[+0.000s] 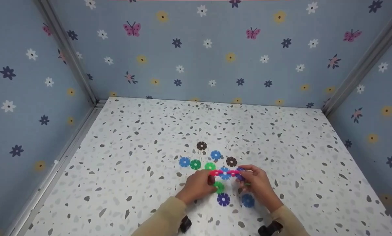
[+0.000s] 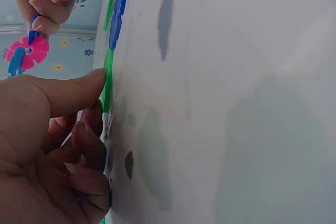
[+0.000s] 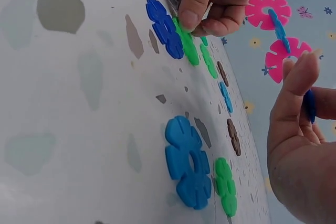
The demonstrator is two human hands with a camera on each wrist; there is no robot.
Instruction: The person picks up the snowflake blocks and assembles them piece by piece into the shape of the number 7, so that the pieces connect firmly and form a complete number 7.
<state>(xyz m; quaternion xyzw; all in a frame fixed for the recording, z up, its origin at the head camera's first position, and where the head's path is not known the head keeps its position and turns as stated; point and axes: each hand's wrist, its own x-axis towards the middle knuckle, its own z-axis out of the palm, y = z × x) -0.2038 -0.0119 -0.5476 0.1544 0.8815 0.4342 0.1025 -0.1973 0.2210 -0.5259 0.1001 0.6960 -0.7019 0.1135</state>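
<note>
My right hand [image 1: 258, 183] pinches the dark blue end disc [image 3: 309, 105] of a short chain of notched interlocking discs, held above the table. Linked along it are a pink disc [image 3: 286, 72], a light blue disc [image 3: 280, 31] and another pink disc [image 3: 257, 10]. Low at the tabletop, my left hand [image 1: 198, 184] has its thumb and curled fingers at the edge of a green disc [image 1: 219, 187]. That disc lies almost flat, beside a dark blue disc [image 1: 223, 199]. Part of the green one is hidden by the thumb.
Loose discs lie around the hands on the speckled tabletop [image 1: 133, 137]: brown [image 1: 201, 146], blue [image 1: 184, 162], dark green [image 1: 195, 164] and several others. A blue disc [image 1: 248, 200] sits below the right hand. Patterned panels [image 1: 196, 49] enclose the back and sides.
</note>
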